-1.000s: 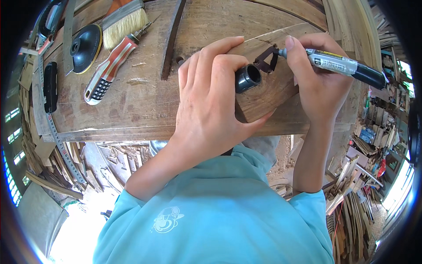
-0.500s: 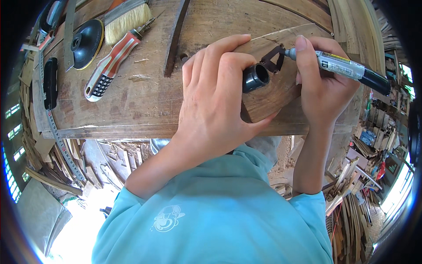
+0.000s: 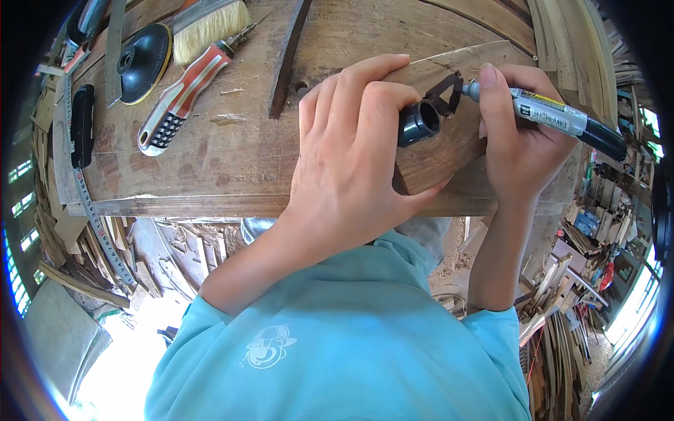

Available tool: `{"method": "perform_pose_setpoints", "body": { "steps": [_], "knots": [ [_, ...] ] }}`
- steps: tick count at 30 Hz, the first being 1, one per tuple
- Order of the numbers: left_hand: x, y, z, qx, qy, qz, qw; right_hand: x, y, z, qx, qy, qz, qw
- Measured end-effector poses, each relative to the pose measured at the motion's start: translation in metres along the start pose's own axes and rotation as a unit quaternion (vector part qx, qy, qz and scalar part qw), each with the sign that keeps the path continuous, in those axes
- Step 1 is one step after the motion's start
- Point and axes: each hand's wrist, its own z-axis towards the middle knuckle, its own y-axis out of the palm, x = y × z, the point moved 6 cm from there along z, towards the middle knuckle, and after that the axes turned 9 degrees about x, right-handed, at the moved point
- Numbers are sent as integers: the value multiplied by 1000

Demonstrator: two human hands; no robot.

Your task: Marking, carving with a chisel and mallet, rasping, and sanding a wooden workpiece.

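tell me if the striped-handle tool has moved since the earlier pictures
No: against the workbench and paintbrush, the striped-handle tool hasn't visibly shifted; the view itself has.

My left hand (image 3: 344,151) arches, fingers (image 3: 382,112) bent, thumb (image 3: 425,201) stretched right; my right hand (image 3: 521,147) pinches, forearm (image 3: 493,259) reaching forward.

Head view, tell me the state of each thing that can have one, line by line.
Marker: uncapped, gripped by right hand
Black cap: off, open end visible
Wooden piece: marked dark, clasped by left hand
Tape blade: extended, running past the bench edge
Brush: lying down, not held
Striped-handle tool: lying down, not held
Black disc: lying, hub side up
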Motion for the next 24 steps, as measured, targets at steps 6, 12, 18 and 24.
{"method": "perform_pose_setpoints", "body": {
  "steps": [6,12,18,24],
  "knots": [
    [1,0,0,-3,2,-1,1000,2,-1,-1,1,4,8,1000],
    [2,-1,0,-2,1,2,1000,0,-1,-1,-8,11,8,1000],
    [1,0,0,0,2,1,1000,-1,-1,-2,-8,4,13,1000],
    [1,0,1,3,3,0,1000,-3,0,-2,-12,3,18,1000]
  ]
}}
